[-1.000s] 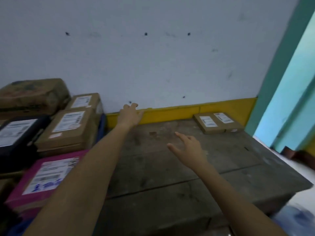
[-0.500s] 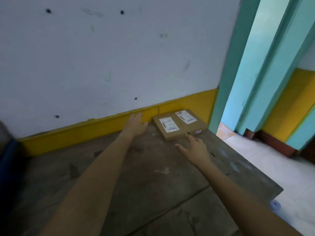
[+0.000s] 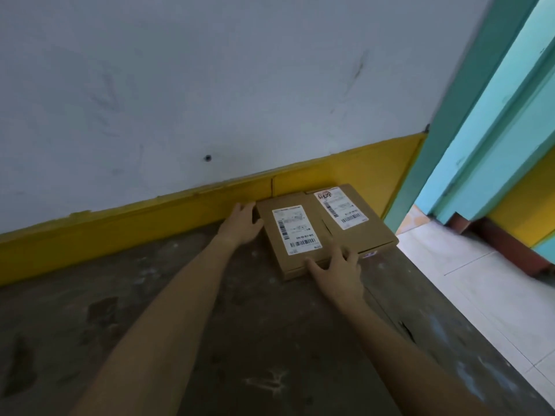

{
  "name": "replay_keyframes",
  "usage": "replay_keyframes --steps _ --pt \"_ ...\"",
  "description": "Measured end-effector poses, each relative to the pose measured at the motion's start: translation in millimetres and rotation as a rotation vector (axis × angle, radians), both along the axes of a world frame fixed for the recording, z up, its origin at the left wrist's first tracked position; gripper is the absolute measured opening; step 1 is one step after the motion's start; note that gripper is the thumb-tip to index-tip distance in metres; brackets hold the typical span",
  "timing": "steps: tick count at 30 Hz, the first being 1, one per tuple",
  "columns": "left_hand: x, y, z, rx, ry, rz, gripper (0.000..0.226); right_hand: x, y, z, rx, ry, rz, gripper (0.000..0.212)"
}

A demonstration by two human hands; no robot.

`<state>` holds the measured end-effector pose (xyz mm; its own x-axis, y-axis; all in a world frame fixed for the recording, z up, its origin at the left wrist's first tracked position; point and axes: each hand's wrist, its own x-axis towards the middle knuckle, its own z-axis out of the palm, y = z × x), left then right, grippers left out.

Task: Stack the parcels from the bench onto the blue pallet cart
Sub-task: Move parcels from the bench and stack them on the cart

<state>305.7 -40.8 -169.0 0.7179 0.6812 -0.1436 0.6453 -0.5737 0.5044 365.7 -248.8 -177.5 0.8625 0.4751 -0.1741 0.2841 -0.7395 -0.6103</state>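
1. Two flat cardboard parcels are seen side by side at the far right corner of the bench (image 3: pixel 210 325), close against the yellow skirting (image 3: pixel 150 217). These are the left parcel (image 3: pixel 295 232) and the right parcel (image 3: pixel 351 214), each with a white label on top.
2. The left hand (image 3: pixel 243 223) is laid against the left parcel's left edge with the fingers extended. Nothing is gripped.
3. The right hand (image 3: pixel 336 268) is spread over the left parcel's near edge, its fingertips on top close to the seam between the two. It is relaxed, and no grasp is closed.
4. The parcels are judged thin, stiff and probably light. Plain cardboard should give fair friction, while the labels are likely slicker.
5. Both lie flush on the bench, so fingers can hardly be slipped beneath. An edge would best be tilted up first, or the parcel drawn toward the bench's rim.
6. A hold on opposite long edges is advised. If both are taken together, one may slide out.
7. The cart is not in view.
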Motion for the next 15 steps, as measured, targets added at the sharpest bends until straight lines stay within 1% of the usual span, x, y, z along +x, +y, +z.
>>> replay_keyframes --steps 5,8,15 --pt "21 7 -18 -0.013 0.006 -0.050 0.056 3 11 -15 -0.022 -0.035 0.007 0.073" --pt "29 10 -23 -0.021 -0.001 -0.043 0.055 1 13 -19 -0.049 -0.060 0.043 0.069" --pt "34 14 -29 -0.058 -0.041 -0.013 0.058 2 6 -19 -0.004 -0.006 0.064 0.067"
